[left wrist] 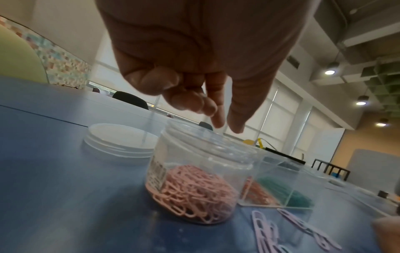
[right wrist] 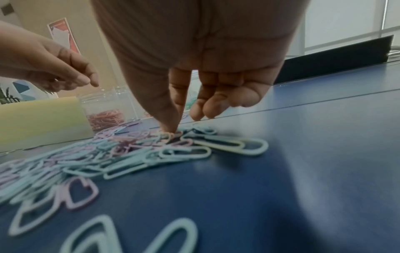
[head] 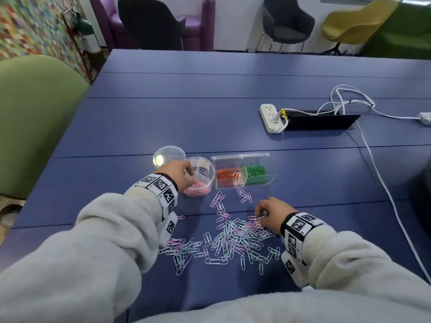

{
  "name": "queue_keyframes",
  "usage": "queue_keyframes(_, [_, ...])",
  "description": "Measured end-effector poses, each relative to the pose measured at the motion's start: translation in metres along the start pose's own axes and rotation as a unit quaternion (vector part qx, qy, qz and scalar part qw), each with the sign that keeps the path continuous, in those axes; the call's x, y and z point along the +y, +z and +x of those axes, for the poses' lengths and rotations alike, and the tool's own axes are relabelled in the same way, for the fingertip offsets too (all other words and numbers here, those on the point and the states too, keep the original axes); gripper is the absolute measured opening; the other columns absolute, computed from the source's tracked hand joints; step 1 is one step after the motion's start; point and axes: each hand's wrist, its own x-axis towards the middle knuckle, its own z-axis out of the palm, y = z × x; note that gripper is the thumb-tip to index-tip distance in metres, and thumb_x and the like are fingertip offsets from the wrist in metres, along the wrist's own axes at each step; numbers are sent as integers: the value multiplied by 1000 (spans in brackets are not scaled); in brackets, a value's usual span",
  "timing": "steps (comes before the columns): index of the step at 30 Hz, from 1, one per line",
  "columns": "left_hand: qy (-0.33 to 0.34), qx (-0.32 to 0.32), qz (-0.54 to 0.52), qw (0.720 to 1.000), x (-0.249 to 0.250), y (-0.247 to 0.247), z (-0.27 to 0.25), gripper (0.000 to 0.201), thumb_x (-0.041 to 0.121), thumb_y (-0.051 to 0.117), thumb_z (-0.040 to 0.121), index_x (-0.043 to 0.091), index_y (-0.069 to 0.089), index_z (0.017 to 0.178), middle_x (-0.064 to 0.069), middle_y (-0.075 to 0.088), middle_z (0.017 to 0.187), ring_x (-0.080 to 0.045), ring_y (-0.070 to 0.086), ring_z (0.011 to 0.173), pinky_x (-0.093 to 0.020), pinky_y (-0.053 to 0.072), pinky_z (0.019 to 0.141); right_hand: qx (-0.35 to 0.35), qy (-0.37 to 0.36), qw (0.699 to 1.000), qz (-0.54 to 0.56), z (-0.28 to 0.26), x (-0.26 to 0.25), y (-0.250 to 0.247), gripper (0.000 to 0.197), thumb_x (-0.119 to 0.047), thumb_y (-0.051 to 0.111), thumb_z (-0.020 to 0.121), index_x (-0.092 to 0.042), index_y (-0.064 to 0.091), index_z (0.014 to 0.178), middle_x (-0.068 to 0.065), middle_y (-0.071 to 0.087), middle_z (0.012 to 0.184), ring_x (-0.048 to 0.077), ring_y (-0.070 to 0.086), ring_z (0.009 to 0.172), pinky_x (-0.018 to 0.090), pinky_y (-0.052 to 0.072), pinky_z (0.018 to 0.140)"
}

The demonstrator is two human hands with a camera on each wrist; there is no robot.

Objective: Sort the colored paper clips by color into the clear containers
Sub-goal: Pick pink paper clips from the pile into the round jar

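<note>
A loose pile of pink, lilac and pale blue paper clips [head: 233, 238] [right wrist: 129, 150] lies on the blue table in front of me. My right hand [head: 262, 217] [right wrist: 173, 131] is at the pile's far right edge, thumb and forefinger tips pinching a pink clip there. My left hand [head: 189, 173] [left wrist: 227, 126] hovers over the open round jar [head: 200, 180] [left wrist: 203, 171] of pink clips, fingers pointing down, nothing between them. Its lid [head: 169, 155] lies just behind. A clear two-part box [head: 242, 159] to the right holds orange clips [head: 227, 174] and green clips [head: 255, 171].
A white power strip [head: 271, 117] with cables and a black hatch flap [head: 321, 122] sit at the far right of the table. A white cable [head: 382, 183] runs down the right side. A green chair [head: 35, 113] stands at the left edge.
</note>
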Motion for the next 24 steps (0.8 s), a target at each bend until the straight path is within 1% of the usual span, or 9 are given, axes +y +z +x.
queue_keyframes(2, [19, 4, -17, 1000, 6, 4, -6, 10, 32, 64, 83, 28, 55, 84, 6, 53, 74, -16, 54, 70, -25, 44, 66, -2, -2, 1000, 0, -1, 0, -1, 13, -17, 58, 85, -30, 56, 87, -10, 41, 85, 14, 50, 78, 24, 45, 77])
queue_keyframes(5, [78, -39, -2, 996, 22, 16, -19, 8, 30, 64, 83, 26, 57, 83, 13, 47, 71, -13, 49, 73, -23, 40, 70, -8, -6, 1000, -8, -1, 0, -3, 11, -17, 58, 84, -28, 57, 86, -12, 40, 83, 12, 49, 76, 23, 42, 73])
queue_keyframes(9, [131, -109, 45, 984, 43, 45, -32, 9, 29, 62, 86, 23, 61, 93, 8, 55, 83, -11, 50, 78, -23, 40, 72, -20, -12, 1000, -21, -1, -4, -4, 7, -19, 57, 85, -26, 57, 87, -9, 43, 86, 13, 49, 78, 23, 40, 73])
queue_keyframes(12, [152, -139, 72, 976, 58, 63, -36, 12, 27, 59, 88, 23, 62, 99, 12, 53, 85, -10, 51, 83, -24, 42, 76, 8, -13, 1000, -5, 1, -7, -2, 5, -23, 53, 88, -26, 55, 85, -4, 48, 93, 16, 51, 82, 23, 41, 77])
queue_keyframes(14, [159, -160, 88, 970, 68, 72, -37, 12, 25, 58, 86, 24, 63, 97, 8, 60, 96, -13, 57, 92, -27, 47, 83, 11, -14, 1000, -3, 4, -9, 0, 7, -29, 60, 87, -25, 55, 85, -5, 47, 89, 15, 50, 80, 24, 41, 74])
queue_keyframes(16, [152, -175, 100, 968, 77, 80, -35, 11, 25, 58, 84, 28, 64, 93, 6, 64, 104, -17, 59, 97, -32, 50, 87, -2, -11, 1000, -6, 7, -11, 1, 10, -29, 63, 85, -24, 55, 86, -7, 48, 86, 15, 51, 80, 25, 41, 72])
queue_keyframes(19, [152, -187, 130, 962, 91, 88, -32, 14, 27, 61, 83, 25, 66, 96, 2, 65, 104, -20, 61, 97, -32, 51, 82, -18, -8, 1000, -18, 10, -14, 1, 9, -24, 61, 85, -24, 52, 82, -5, 50, 85, 16, 50, 80, 26, 40, 70])
queue_keyframes(22, [155, -192, 156, 956, 99, 96, -31, 19, 28, 62, 83, 21, 68, 99, -1, 66, 99, -23, 63, 93, -30, 49, 72, -26, 5, 1000, -11, 10, -13, 1, 23, -24, 61, 85, -26, 45, 69, -8, 46, 71, 17, 50, 78, 25, 38, 68])
queue_keyframes(24, [143, -191, 156, 959, 100, 99, -31, 18, 30, 63, 81, 24, 68, 98, 0, 67, 99, -22, 63, 92, -30, 51, 75, -27, 9, 1000, -1, 10, -11, 0, 25, -25, 61, 85, -26, 45, 66, -9, 45, 68, 18, 51, 76, 25, 39, 67])
